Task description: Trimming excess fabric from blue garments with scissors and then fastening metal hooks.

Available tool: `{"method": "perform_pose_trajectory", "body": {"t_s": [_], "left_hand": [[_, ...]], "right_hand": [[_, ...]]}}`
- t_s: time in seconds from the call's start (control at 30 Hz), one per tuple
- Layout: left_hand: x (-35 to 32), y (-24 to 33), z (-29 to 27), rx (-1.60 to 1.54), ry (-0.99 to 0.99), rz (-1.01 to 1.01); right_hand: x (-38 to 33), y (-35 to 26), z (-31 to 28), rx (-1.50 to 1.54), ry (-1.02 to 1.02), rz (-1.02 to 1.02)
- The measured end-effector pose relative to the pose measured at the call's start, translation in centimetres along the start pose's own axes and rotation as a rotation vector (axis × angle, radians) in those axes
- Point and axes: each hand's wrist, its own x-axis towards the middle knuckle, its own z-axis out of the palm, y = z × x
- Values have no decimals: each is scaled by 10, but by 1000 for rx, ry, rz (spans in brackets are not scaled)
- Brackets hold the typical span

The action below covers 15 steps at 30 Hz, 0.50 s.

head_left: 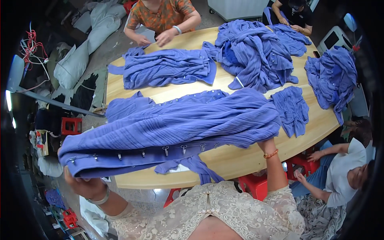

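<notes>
A blue-violet ribbed knit cardigan (172,116) is stretched lengthwise in front of me, raised over the table. Small metal clasps run in a row along its near band. My left hand (86,187) grips its left end, thumb at the lower corner, a bangle on the wrist. At the other end my right hand (267,145) holds the cardigan from beneath, its fingers hidden by the cloth. Behind it another blue-violet garment (128,105) with snaps lies partly covered. A loose blue-violet cloth piece (198,167) lies under the near edge.
The pale wooden table (144,182) carries a folded cardigan (168,68), a large heap (256,52) and smaller piles. One person (164,20) works across from me, another (294,18) at far right, a third (340,172) sits at right. Red stools (256,186) stand by the near edge.
</notes>
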Motion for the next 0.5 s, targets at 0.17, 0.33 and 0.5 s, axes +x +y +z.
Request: {"method": "perform_pose_trajectory", "body": {"t_s": [0.17,0.33,0.5], "left_hand": [[41,-13,38,-753,-428,-589],[111,-48,89,-751,-600,-569],[203,-76,138,-790,-667,-426]], "right_hand": [[-5,-25,-15,-66,38,93],[45,-80,5,-16,-79,70],[96,-156,37,173,268,-106]]}}
